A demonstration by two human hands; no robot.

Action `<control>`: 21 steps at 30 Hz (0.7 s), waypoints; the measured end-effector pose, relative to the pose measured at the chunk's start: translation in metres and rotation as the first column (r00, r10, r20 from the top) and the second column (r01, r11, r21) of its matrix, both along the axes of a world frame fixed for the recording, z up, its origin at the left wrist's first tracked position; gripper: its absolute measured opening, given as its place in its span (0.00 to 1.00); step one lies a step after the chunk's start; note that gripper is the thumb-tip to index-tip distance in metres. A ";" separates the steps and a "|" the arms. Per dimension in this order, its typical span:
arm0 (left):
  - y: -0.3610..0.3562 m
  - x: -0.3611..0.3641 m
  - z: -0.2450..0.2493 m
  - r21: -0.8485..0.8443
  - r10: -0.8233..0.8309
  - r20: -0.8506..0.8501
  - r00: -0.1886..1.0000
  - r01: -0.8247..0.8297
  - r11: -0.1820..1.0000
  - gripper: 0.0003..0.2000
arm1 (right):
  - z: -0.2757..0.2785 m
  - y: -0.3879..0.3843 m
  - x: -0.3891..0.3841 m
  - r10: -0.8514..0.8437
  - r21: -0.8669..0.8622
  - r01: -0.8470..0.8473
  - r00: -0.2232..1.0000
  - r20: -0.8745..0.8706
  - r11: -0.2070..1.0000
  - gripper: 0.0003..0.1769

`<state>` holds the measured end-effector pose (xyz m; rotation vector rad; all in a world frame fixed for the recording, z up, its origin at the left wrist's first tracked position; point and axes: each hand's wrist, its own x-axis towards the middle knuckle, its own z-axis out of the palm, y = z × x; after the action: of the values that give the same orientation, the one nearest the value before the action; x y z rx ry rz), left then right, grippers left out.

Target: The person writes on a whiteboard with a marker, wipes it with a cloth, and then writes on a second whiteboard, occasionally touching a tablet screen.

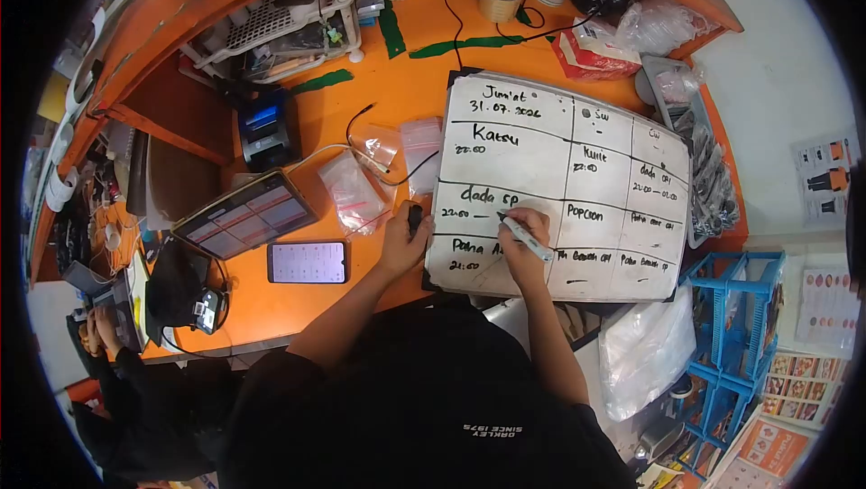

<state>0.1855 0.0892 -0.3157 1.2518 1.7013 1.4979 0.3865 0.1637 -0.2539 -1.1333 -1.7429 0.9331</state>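
Observation:
A white board (595,164) with a hand-drawn grid and black handwriting lies on the orange counter (406,92). My right hand (524,238) grips a marker (526,237) with its tip on the board's left column, beside the "22:00" under "dada sp". My left hand (403,241) rests at the board's left edge and holds a small black object (414,217), possibly the marker's cap.
Left of the board lie clear plastic bags (354,189), a phone (308,262), a tablet (245,215) and a black receipt printer (266,131). Tape rolls (499,0) and cables sit at the back. Blue racks (735,327) stand right. Another person's hands (95,331) show at far left.

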 end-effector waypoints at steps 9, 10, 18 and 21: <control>0.000 -0.001 -0.001 -0.033 -0.006 -0.034 0.999 0.005 0.999 0.10 | -0.004 -0.002 -0.003 -0.098 0.152 0.081 0.990 0.104 0.985 0.09; 0.001 0.000 0.000 -0.031 -0.009 -0.034 0.999 0.008 0.999 0.10 | -0.002 -0.003 -0.004 -0.112 0.061 0.110 0.993 0.043 0.992 0.08; 0.000 0.000 0.007 -0.044 -0.020 -0.081 0.997 0.017 0.999 0.08 | -0.009 0.000 -0.005 -0.132 0.217 0.098 0.980 0.146 0.971 0.08; 0.000 0.002 0.010 -0.008 -0.016 -0.034 0.999 0.016 1.000 0.08 | -0.008 0.000 -0.003 -0.132 0.242 0.088 0.976 0.175 0.966 0.08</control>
<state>0.1872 0.0896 -0.3061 1.2902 1.7134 1.4675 0.3831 0.1638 -0.2621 -1.1805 -1.8649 0.5490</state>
